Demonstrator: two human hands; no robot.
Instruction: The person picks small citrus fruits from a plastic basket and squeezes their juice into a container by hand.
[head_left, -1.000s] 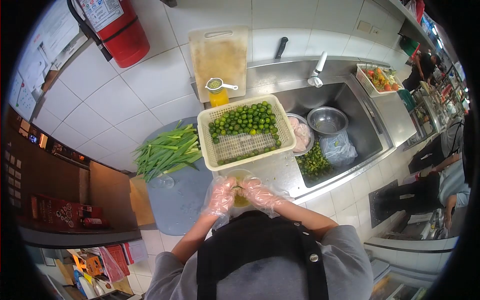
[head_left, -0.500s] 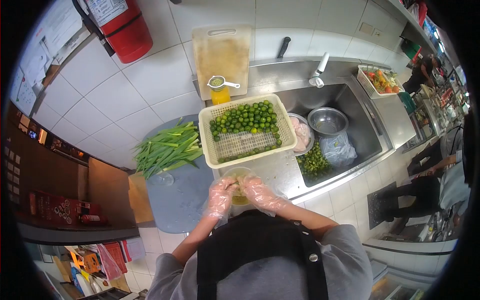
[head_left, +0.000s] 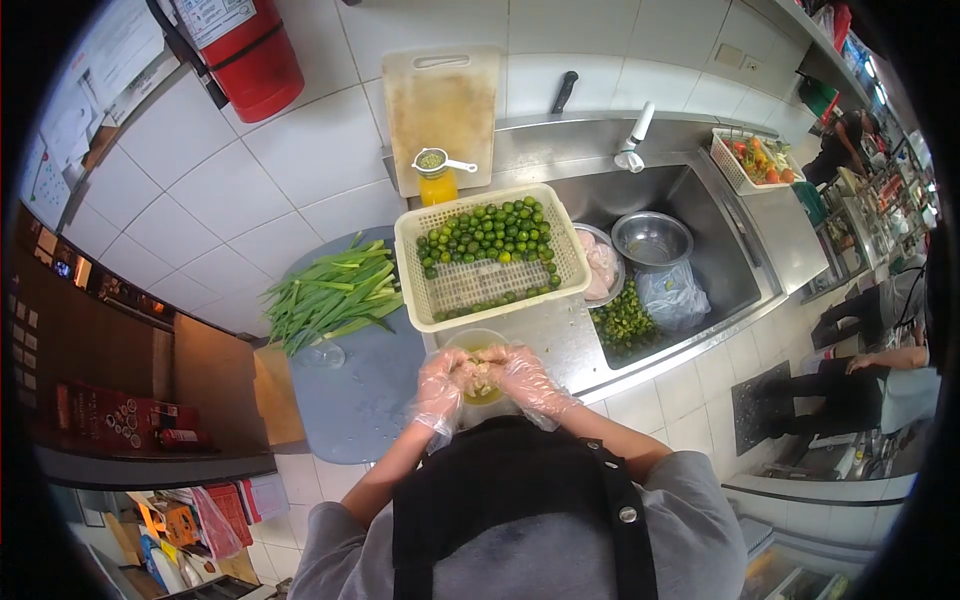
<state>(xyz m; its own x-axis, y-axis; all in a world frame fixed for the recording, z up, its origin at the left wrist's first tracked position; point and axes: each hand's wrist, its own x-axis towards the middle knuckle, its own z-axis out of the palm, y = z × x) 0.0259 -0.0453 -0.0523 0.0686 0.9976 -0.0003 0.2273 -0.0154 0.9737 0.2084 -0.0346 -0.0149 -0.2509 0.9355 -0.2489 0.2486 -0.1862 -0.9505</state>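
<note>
Both my hands wear clear plastic gloves and meet over a clear round tub (head_left: 478,338) with yellowish-green liquid and pale bits in it. My left hand (head_left: 440,385) has its fingers curled in at the tub's left side. My right hand (head_left: 528,380) is closed in the same way from the right, fingertips against the left ones. Whatever lies between the fingers is too small and covered to name. Just beyond the tub, a cream plastic basket (head_left: 490,318) holds many small green citrus fruits (head_left: 500,232).
Green leafy stalks (head_left: 335,290) lie on a grey table (head_left: 365,400) at left. A jar of yellow liquid (head_left: 438,188) carries a strainer (head_left: 432,160). The sink (head_left: 700,200) holds a metal bowl (head_left: 652,240), a plastic bag (head_left: 673,297) and cut green citrus (head_left: 622,325). People stand at far right.
My hands have shifted slightly toward me and their fingers have come together over the tub, leaving more of its far rim showing. At far right, a person's arm has moved.
</note>
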